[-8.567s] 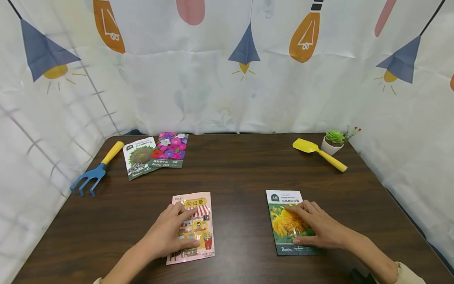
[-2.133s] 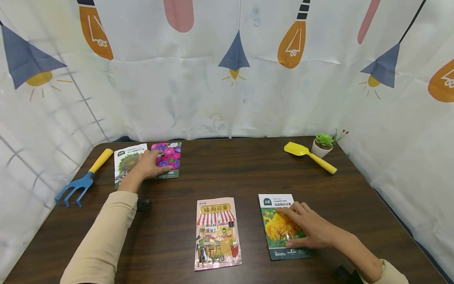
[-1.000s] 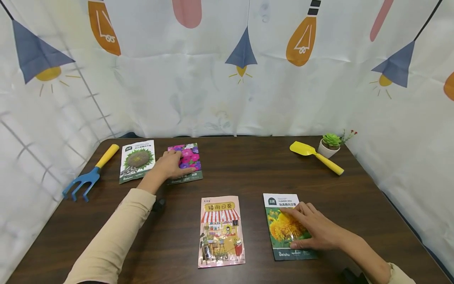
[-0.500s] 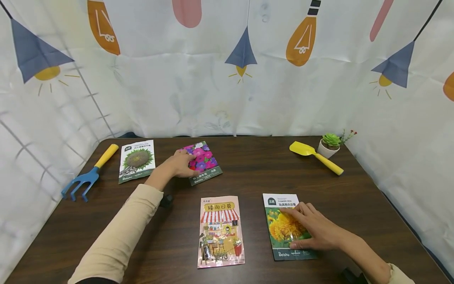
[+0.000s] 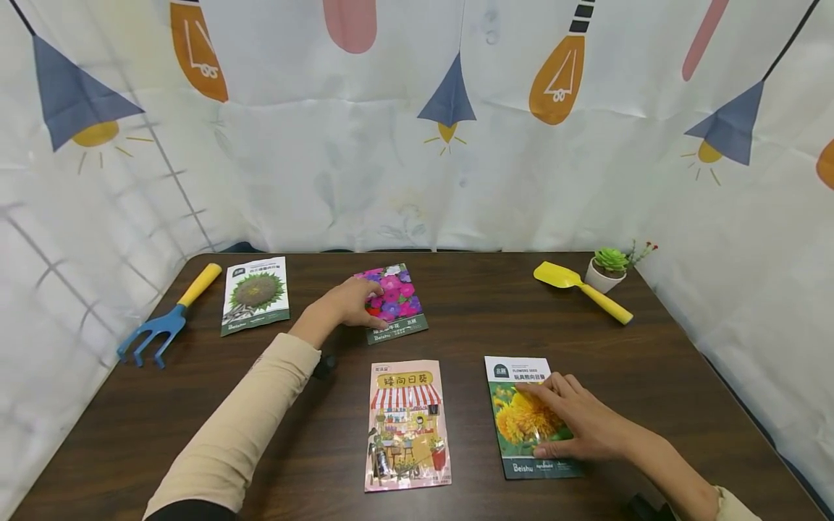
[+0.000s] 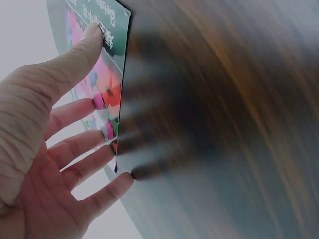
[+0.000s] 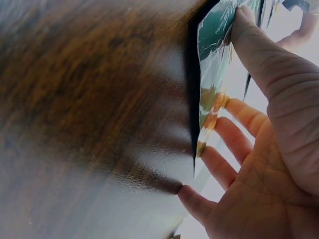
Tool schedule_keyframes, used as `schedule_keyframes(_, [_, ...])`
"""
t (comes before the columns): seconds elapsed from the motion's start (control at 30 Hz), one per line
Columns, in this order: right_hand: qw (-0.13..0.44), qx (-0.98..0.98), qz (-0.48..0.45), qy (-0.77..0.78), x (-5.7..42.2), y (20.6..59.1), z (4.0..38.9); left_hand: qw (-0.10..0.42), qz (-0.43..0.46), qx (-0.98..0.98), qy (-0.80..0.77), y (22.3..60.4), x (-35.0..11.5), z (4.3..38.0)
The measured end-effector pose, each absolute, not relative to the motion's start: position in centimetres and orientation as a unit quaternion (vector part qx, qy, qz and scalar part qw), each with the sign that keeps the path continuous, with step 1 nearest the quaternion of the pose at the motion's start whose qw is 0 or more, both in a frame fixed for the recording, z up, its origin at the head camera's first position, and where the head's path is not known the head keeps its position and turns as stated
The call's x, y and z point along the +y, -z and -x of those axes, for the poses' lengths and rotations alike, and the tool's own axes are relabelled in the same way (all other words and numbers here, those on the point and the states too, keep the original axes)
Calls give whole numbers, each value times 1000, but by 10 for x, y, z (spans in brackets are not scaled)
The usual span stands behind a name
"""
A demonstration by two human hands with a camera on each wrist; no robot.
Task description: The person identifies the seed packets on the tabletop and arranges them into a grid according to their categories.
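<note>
My left hand (image 5: 345, 304) rests its thumb and fingertips on a seed packet (image 5: 397, 293) with pink and purple flowers, flat on the table behind the pink packet. In the left wrist view the thumb lies on the green band of that packet and the little finger touches the wood. My right hand (image 5: 580, 423) rests on a seed packet (image 5: 511, 405) with a yellow flower, at the front right. Its thumb and fingertips press the face, and the palm hides the right part. Between the hands, nearer me, lies a pink sunflower seed packet (image 5: 407, 427) with a striped awning.
A white and green seed packet (image 5: 256, 293) lies at the back left, beside a blue hand fork (image 5: 163, 325) with a yellow handle. At the back right are a yellow trowel (image 5: 583, 288) and a small potted succulent (image 5: 609, 268). A patterned curtain (image 5: 391, 181) surrounds the table.
The left hand has left the pink packet, now further right, and slid the purple-flower packet rightward off the white and green one. The right hand has stayed on its packet.
</note>
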State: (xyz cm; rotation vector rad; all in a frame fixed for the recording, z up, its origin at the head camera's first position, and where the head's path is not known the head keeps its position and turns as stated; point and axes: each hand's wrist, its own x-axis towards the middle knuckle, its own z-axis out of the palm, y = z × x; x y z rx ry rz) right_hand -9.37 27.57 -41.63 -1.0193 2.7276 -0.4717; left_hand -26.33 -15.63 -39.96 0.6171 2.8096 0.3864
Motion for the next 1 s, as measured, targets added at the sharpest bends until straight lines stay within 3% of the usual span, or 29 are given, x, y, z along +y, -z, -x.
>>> schedule_keyframes(1.0, [98,920,344,162,276,417,93,146,-234,958,-84,389,-70,270])
